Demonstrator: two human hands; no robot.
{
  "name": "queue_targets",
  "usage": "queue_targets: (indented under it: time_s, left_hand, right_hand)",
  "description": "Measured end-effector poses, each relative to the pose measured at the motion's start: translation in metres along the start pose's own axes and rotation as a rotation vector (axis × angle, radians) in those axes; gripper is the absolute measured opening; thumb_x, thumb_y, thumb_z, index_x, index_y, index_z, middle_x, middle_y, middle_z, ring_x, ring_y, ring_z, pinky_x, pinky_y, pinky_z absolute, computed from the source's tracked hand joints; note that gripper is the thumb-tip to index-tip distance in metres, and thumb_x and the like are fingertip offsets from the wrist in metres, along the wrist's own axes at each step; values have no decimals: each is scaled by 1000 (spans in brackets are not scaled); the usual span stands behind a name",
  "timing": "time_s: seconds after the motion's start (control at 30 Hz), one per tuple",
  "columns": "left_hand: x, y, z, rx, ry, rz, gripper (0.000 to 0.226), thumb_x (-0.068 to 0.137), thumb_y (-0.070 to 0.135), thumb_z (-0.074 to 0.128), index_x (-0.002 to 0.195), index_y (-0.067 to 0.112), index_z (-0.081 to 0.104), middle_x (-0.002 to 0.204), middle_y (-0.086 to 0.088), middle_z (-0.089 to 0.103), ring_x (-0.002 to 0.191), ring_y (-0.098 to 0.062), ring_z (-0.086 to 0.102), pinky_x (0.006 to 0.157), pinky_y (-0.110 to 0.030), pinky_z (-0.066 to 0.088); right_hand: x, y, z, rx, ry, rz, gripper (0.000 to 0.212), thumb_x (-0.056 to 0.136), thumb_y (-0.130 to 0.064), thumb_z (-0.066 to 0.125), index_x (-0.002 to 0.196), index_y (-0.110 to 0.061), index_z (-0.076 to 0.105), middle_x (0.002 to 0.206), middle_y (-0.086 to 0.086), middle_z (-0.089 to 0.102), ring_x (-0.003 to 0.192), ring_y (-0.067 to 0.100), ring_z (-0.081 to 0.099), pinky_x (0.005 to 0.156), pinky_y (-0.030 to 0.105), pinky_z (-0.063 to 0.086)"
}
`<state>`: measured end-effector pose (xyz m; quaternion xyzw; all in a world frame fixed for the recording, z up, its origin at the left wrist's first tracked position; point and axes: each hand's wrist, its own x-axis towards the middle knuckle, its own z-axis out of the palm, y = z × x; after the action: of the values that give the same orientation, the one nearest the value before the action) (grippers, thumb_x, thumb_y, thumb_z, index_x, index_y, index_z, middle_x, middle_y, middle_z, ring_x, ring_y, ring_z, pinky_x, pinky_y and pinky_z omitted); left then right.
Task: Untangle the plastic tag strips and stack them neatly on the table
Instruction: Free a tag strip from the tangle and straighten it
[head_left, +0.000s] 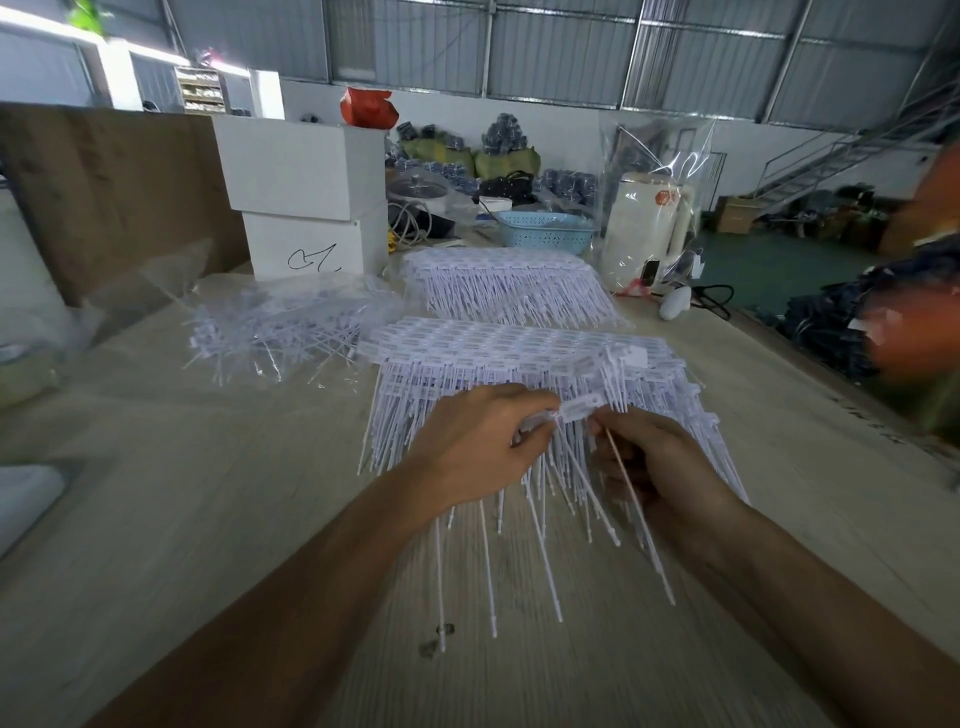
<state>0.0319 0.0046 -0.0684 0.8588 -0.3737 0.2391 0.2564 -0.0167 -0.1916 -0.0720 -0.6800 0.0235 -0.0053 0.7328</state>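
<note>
Both hands work above the pale wooden table (208, 519), over the neat stack of white plastic tag strips (498, 353): left hand (483, 441) grips a small bundle of strips (550, 483), right hand (660, 467) pinches one thin strip (641, 514).

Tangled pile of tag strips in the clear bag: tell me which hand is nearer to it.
Left. The left hand is just right of and below the tangled pile; the right hand lies farther right, beyond the left hand, both gripping a strip over the near stack.
</note>
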Motion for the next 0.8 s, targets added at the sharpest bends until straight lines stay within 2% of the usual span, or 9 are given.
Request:
queue_targets:
  time_s: [0.13, 0.27, 0.37, 0.47, 0.57, 0.7, 0.8]
  left_hand:
    - [0, 3, 1, 5, -17, 19, 25, 96, 34, 47, 106, 25, 68, 79, 8, 63, 69, -14, 59, 59, -33, 52]
    - [1, -1, 1, 25, -101, 23, 30, 100, 34, 43, 110, 23, 69, 82, 10, 60, 73, -12, 58, 62, -34, 54]
    - [2, -6, 1, 40, -113, 43, 27, 102, 29, 48, 118, 27, 70, 79, 19, 46, 74, -6, 48, 60, -27, 45]
    - [2, -8, 0, 48, -86, 26, 26, 102, 25, 51, 120, 27, 70, 70, 22, 38, 73, -8, 45, 59, -27, 35]
    - [3, -9, -1, 71, -104, 12, 32, 102, 20, 50, 127, 28, 67, 77, 17, 43, 75, -12, 50, 60, -27, 33]
    - [3, -12, -4, 116, -180, 19, 38, 98, 12, 50, 127, 30, 67, 82, 12, 46, 77, -15, 54, 59, -28, 34]
    - [2, -13, -4, 106, -164, 15, 37, 101, 18, 49, 133, 31, 62, 88, 9, 54, 81, -16, 57, 61, -30, 43]
  right_hand:
    - [4, 2, -1, 17, -39, 19, 28, 101, -28, 50, 74, -22, 46, 64, -1, 40, 48, 12, 28, 42, 23, 23]
    - [2, 4, 0, 44, -120, 61, 33, 103, -29, 47, 72, -19, 49, 64, 6, 47, 46, 15, 34, 43, 24, 25]
    - [-1, 3, 2, -17, -144, 84, 32, 105, -30, 45, 76, -16, 47, 61, 7, 42, 43, 15, 29, 40, 21, 24]
    - [-3, 2, 3, -7, -154, 103, 26, 106, -30, 45, 84, -16, 43, 57, 6, 36, 41, 13, 25, 38, 18, 22]
    - [-4, 3, 4, -37, -162, 81, 23, 106, -30, 46, 89, -15, 43, 56, 6, 39, 40, 14, 27, 40, 19, 23]
    - [-4, 4, 4, -101, -183, 26, 24, 107, -31, 45, 90, -14, 48, 58, 5, 40, 41, 14, 31, 39, 21, 25]
    - [-3, 3, 2, -120, -160, 12, 27, 105, -36, 47, 92, -12, 50, 59, 1, 38, 43, 11, 27, 39, 19, 22]
